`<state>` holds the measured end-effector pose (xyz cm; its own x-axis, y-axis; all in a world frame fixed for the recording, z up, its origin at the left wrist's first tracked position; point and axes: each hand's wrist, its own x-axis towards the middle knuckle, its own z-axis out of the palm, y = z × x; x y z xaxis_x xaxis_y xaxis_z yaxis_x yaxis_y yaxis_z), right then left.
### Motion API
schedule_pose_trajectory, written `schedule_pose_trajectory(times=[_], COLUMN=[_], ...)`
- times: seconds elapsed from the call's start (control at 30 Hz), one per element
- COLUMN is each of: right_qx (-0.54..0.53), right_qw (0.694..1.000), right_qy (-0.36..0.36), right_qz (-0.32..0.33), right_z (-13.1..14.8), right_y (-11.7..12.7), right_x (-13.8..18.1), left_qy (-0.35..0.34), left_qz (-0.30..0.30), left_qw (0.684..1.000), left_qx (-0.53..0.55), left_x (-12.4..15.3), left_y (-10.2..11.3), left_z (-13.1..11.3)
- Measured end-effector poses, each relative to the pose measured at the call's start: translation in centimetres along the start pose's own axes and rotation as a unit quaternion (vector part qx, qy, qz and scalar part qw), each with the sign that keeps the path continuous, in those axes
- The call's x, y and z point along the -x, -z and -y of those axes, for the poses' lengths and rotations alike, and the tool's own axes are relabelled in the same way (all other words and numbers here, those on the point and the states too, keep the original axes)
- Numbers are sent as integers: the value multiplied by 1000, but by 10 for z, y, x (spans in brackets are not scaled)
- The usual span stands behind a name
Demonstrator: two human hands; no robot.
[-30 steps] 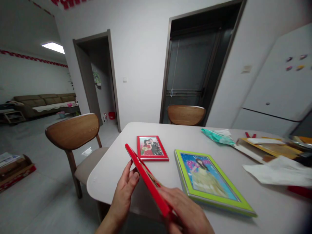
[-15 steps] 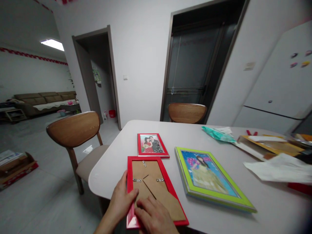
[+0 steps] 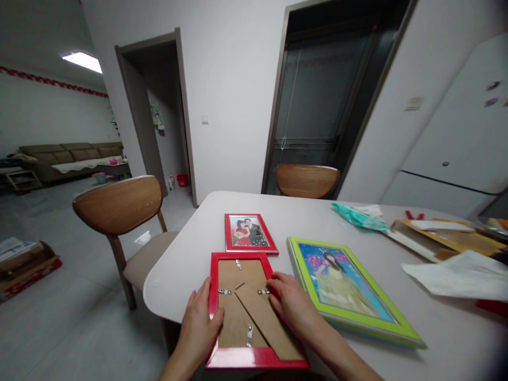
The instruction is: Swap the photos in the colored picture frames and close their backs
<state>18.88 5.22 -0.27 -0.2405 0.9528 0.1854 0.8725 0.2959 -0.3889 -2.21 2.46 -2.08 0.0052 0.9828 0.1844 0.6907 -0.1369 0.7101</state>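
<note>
A red picture frame (image 3: 238, 357) lies back side up at the near edge of the table, its brown backing board (image 3: 230, 323) and stand leg (image 3: 265, 323) showing. Metal clips sit on each side of the board. My left hand (image 3: 200, 317) grips the frame's left edge, thumb on top. On the right edge, my right hand (image 3: 291, 301) has its bent fingers at the right metal clip (image 3: 262, 291). Just beyond lies a smaller red frame (image 3: 250, 233) with a photo of a couple. To the right rests a green frame (image 3: 353, 288) with a photo of a person in a yellow dress.
On the table's right side are a teal packet (image 3: 359, 217), a brown envelope (image 3: 448, 238) and white paper (image 3: 460, 275). Wooden chairs stand at the left (image 3: 123, 206) and far side (image 3: 307, 180). A cardboard box (image 3: 29, 270) sits on the floor.
My right hand has moved from the frame's bottom edge up to the clip on its right side, uncovering the bottom clip. My left hand still grips the left edge.
</note>
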Motion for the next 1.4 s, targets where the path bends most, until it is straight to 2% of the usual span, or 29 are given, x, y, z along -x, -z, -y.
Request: schedule_pose_trajectory(times=[0.2,0.6,0.77,0.97,1.23,1.4], right_qx=[9,87,65,75,93,68], right_qw=[999,996,996,996,994,996], right_qy=[-31,-2,46,28,44,54], right_qz=[-2,-23,-32,-33,-31,-24], right_z=[5,8,20,30,33,38], right_y=[-5,-4,-14,-31,-34,-29], right_x=[-7,-9,-28,-54,-54,-47], left_qy=[-2,1,-13,-11,-14,-11], left_qz=[6,-5,-3,-9,-25,-31], left_qw=[1000,1000,1000,1000,1000,999], left_qx=[-12,14,-3,-5,-7,-5], left_x=[2,2,2,0,2,2], left_y=[0,2,0,-1,-3,-5], left_z=[1,-2,0,1,0,3])
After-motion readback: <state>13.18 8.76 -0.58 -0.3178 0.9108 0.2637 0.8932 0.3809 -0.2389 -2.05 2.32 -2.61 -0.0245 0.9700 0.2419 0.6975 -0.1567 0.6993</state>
